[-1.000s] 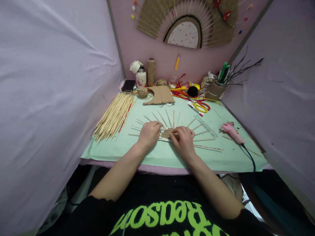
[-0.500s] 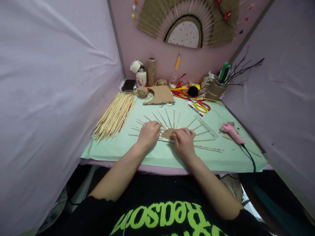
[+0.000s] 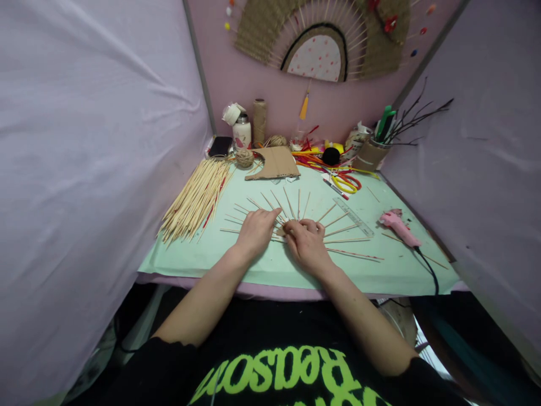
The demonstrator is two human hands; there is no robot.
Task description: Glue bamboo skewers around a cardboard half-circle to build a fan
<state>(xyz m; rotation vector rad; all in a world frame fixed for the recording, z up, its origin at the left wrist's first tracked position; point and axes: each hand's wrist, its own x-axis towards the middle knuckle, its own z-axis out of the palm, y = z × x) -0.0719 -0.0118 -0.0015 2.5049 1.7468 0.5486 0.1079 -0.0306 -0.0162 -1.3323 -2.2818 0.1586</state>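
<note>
A fan of bamboo skewers (image 3: 298,204) lies flat on the mint worktop (image 3: 380,270), its spokes already spread in roughly a half-circle, with wider gaps on the right. The left hand (image 3: 256,228) presses the left spokes, grip apart and fingers flat. The right hand (image 3: 305,242) curls over the hub, its grip impossible to tell, and a pile of loose skewers (image 3: 196,197) lies unused at the left.

This was a small craft workspace, closed in by white cloth sheets (image 3: 84,141) left and right. Its green table (image 3: 393,270) held fanned sticks (image 3: 298,204) at centre, a stick pile (image 3: 194,200) at left, scissors (image 3: 346,183), twine (image 3: 245,159) and a glue gun (image 3: 399,226); a woven fan (image 3: 262,28) hung at top.
</note>
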